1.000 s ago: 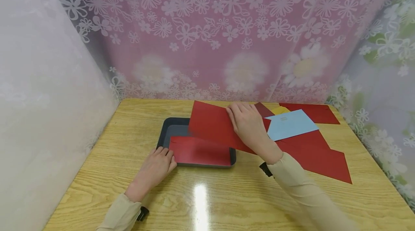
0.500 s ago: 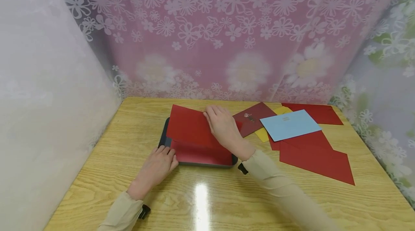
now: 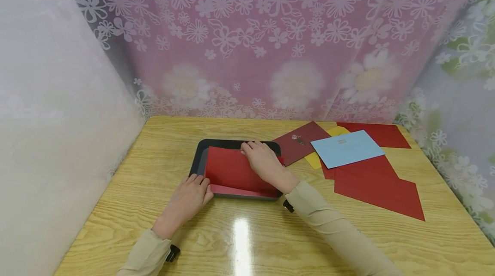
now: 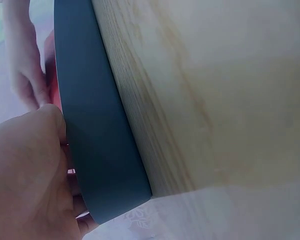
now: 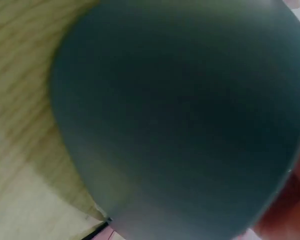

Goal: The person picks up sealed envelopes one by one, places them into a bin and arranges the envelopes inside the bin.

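Observation:
A dark grey rectangular tray [image 3: 198,155] sits on the table with a red envelope [image 3: 228,188] lying in its front part. My left hand [image 3: 188,198] grips the tray's near left corner; the left wrist view shows its fingers at the rim, beside the tray's outer wall [image 4: 97,115]. Over the tray, my right hand [image 3: 267,165] holds a second red envelope [image 3: 228,166] by its upper edge, slightly tilted above the first one. The right wrist view is mostly filled by the tray's dark wall [image 5: 180,110], and the fingers show only partly at the right edge.
To the tray's right lie a maroon envelope [image 3: 299,140], a light blue envelope [image 3: 348,149], a partly covered yellow envelope [image 3: 313,161] and several red envelopes [image 3: 380,194]. The wooden table [image 3: 162,138] ends at a flowered pink curtain [image 3: 247,52].
My right hand has moved left with the red envelope and lowered it into the tray, uncovering the maroon envelope. The left hand has stayed at the tray's corner.

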Action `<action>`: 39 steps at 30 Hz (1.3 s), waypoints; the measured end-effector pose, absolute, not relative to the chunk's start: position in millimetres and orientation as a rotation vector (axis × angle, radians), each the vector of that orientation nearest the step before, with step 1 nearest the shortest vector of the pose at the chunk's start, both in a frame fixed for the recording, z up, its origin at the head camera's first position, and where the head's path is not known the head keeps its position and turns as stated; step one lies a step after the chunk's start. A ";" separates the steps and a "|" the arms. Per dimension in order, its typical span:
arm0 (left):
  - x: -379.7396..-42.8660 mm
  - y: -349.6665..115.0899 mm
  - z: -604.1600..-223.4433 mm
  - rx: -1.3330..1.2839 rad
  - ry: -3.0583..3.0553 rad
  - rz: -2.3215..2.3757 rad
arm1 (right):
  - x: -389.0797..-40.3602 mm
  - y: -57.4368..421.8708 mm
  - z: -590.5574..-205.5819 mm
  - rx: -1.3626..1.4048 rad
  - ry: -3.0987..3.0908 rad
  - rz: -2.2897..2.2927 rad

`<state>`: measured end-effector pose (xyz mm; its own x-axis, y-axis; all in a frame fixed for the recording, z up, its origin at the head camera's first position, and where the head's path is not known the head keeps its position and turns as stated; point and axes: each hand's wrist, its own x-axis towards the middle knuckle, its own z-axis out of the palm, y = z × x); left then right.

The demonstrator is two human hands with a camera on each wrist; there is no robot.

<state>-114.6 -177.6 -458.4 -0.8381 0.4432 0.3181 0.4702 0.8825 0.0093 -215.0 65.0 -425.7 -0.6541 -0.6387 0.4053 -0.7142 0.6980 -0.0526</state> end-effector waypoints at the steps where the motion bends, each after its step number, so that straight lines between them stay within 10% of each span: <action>1: -114.5 -177.8 -458.4 -0.684 -2.746 -0.124 | -214.6 65.3 -426.5 1.053 -2.581 0.272; 39: -113.7 -177.5 -458.9 -0.705 -2.712 -0.086 | -213.3 186.7 -399.4 0.701 -2.434 0.370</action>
